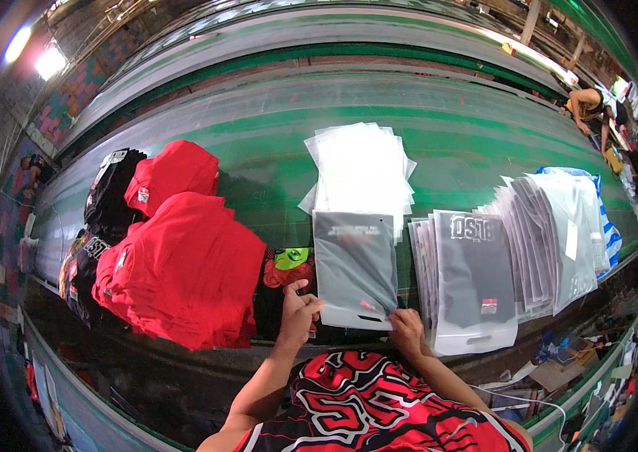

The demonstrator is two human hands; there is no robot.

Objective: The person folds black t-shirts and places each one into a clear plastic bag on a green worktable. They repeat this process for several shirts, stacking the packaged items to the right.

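Note:
A frosted plastic garment bag point(355, 265) lies before me with a dark folded garment inside. Its lower strip is clear of cloth and shows a dark handle slot. My left hand point(298, 312) pinches the bag's left edge near the lower corner, index finger raised. At the lower right corner, my right hand point(407, 329) grips the plastic, and creases run up from there. Above the filled bag is a loose stack of white frosted bags point(359, 164). Left of it a dark garment with a green and red print point(290, 265) shows, partly hidden.
Folded red garments point(177, 271) are piled at left, beside black garments point(112, 192). Filled bags point(474, 282) stand in overlapping rows at right, near a blue-and-white striped sack point(611, 243). All rest on a long green table point(262, 135). Another person point(590, 107) bends at far right.

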